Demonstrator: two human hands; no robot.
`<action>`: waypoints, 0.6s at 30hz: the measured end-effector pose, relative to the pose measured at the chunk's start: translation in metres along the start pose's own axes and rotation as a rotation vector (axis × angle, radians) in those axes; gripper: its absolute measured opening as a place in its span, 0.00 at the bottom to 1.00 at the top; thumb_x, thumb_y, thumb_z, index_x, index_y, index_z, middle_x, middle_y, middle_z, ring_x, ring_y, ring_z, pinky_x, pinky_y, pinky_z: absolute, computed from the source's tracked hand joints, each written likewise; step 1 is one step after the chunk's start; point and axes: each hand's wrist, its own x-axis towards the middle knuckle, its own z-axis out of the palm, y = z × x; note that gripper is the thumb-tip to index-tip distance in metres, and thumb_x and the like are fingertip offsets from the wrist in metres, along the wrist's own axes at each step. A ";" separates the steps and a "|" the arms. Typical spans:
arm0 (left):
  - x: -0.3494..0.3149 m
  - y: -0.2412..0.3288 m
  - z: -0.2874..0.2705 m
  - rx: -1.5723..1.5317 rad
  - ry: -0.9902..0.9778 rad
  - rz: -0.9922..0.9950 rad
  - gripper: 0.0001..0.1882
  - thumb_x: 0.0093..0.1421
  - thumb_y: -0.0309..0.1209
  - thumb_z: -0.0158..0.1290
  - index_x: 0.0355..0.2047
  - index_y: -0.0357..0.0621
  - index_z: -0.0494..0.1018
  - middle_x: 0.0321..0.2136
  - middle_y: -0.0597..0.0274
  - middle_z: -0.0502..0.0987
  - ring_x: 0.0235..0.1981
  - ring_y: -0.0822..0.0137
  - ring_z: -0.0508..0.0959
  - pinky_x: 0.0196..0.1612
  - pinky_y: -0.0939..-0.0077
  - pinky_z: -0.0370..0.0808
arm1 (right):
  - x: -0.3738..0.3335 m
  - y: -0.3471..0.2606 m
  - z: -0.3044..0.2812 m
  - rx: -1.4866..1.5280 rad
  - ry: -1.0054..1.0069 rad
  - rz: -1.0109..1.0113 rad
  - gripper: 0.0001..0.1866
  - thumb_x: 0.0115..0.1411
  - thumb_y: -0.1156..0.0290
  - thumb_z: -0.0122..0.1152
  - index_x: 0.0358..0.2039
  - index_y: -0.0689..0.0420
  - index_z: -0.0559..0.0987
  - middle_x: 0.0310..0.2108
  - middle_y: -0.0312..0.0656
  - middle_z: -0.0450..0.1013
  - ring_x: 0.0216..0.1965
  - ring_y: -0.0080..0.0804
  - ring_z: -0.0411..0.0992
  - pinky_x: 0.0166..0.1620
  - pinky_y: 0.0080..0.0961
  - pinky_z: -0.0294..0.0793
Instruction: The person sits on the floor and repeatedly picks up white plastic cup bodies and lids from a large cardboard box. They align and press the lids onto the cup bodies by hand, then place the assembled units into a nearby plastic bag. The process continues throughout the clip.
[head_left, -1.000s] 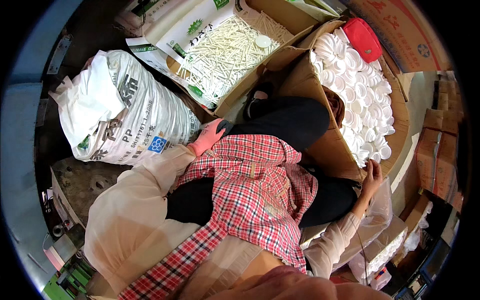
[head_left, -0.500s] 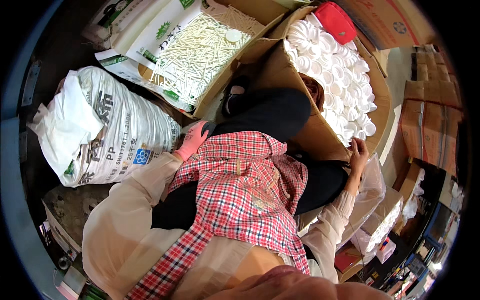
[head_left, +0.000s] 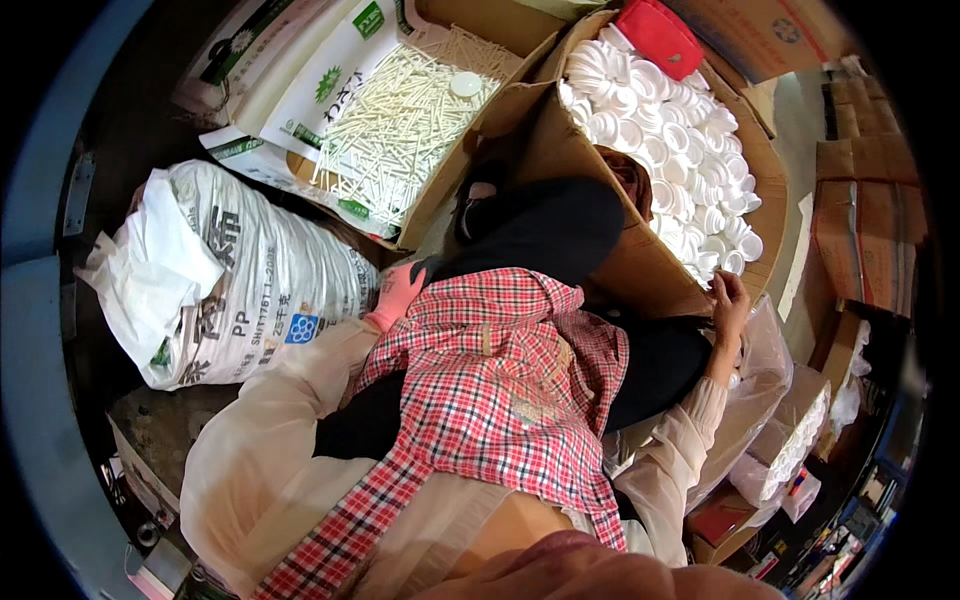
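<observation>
Landmark: cardboard box of caps (head_left: 640,270), tilted open, standing right-front of the seated person.

- Right hand (head_left: 728,300) sits at the near lower rim of that box, fingers curled over the edge beside the nearest white caps (head_left: 690,140). Looks like a loose pinch on or next to one cap, but whether anything is actually gripped I cannot tell, since the fingertips are partly hidden.
- Caps lie up and slightly left from the right hand's grip, filling the box interior. Small round shallow cups, hard glossy plastic, mostly open side up, packed in a loose heap. No long axis to speak of; they're round.
- Left hand (head_left: 398,292), in a pink glove, is on the far side of the lap from the box, resting at the edge of the red plaid cloth (head_left: 500,380). Fingers look lightly closed against the fabric; nothing distinct is held. It's well apart from the caps, so the right hand is clearly the nearer one.
- Left of the cap box: a second carton holding thin white sticks (head_left: 400,120), slender rigid rods lying jumbled, with one lone cap on top.
- Further left again: woven white sack (head_left: 240,290), bulging, coarse weave, lying on its side.
- Clear plastic bag (head_left: 760,390) hangs just below the cap box, beside the right forearm.
</observation>
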 end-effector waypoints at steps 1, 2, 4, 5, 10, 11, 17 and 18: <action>-0.002 -0.013 0.009 0.091 0.100 0.000 0.17 0.62 0.38 0.49 0.42 0.36 0.75 0.35 0.47 0.78 0.40 0.48 0.76 0.42 0.61 0.74 | 0.000 0.001 0.001 -0.026 -0.002 -0.014 0.08 0.61 0.73 0.58 0.37 0.64 0.78 0.28 0.36 0.75 0.29 0.20 0.72 0.32 0.16 0.71; -0.002 -0.014 0.009 0.069 0.094 -0.003 0.17 0.62 0.38 0.49 0.44 0.36 0.74 0.37 0.46 0.78 0.41 0.47 0.76 0.43 0.61 0.74 | -0.001 0.002 0.001 -0.056 -0.005 -0.022 0.08 0.61 0.72 0.58 0.37 0.64 0.78 0.28 0.36 0.75 0.29 0.20 0.72 0.32 0.16 0.71; -0.002 -0.019 0.009 0.041 0.124 0.061 0.18 0.62 0.37 0.49 0.47 0.36 0.72 0.40 0.45 0.76 0.43 0.47 0.75 0.45 0.60 0.73 | -0.001 0.002 0.002 -0.046 -0.017 -0.003 0.08 0.61 0.72 0.58 0.37 0.64 0.78 0.28 0.36 0.75 0.29 0.21 0.72 0.31 0.17 0.72; -0.003 -0.026 0.012 0.031 0.165 0.124 0.19 0.62 0.36 0.50 0.49 0.36 0.71 0.42 0.44 0.76 0.44 0.47 0.75 0.47 0.60 0.73 | 0.000 -0.002 0.006 -0.063 -0.033 -0.003 0.08 0.61 0.72 0.58 0.37 0.64 0.78 0.28 0.36 0.75 0.28 0.21 0.72 0.31 0.17 0.72; -0.001 -0.033 0.016 -0.034 0.114 0.125 0.17 0.62 0.35 0.50 0.47 0.35 0.72 0.40 0.45 0.77 0.42 0.46 0.75 0.46 0.61 0.72 | -0.002 -0.010 0.008 -0.062 -0.037 0.008 0.08 0.61 0.71 0.58 0.36 0.63 0.78 0.27 0.36 0.75 0.28 0.20 0.72 0.31 0.17 0.72; 0.002 -0.028 0.014 -0.007 0.087 0.087 0.17 0.62 0.35 0.50 0.45 0.36 0.73 0.39 0.45 0.77 0.41 0.47 0.76 0.46 0.61 0.72 | -0.001 -0.009 0.006 -0.056 -0.046 0.004 0.09 0.61 0.71 0.58 0.38 0.63 0.78 0.28 0.36 0.75 0.29 0.20 0.72 0.32 0.17 0.71; 0.001 -0.029 0.011 -0.021 0.079 0.020 0.21 0.61 0.34 0.49 0.52 0.35 0.67 0.48 0.43 0.72 0.50 0.46 0.71 0.54 0.60 0.67 | -0.004 0.010 0.004 -0.099 0.022 -0.038 0.07 0.59 0.73 0.59 0.33 0.64 0.79 0.24 0.36 0.75 0.27 0.21 0.72 0.29 0.19 0.71; 0.002 -0.044 0.015 -0.025 0.085 0.075 0.21 0.61 0.33 0.49 0.52 0.35 0.67 0.49 0.43 0.72 0.50 0.45 0.71 0.54 0.60 0.67 | 0.001 0.006 0.011 -0.095 0.034 -0.048 0.07 0.59 0.73 0.59 0.32 0.64 0.79 0.24 0.37 0.75 0.26 0.21 0.71 0.29 0.20 0.70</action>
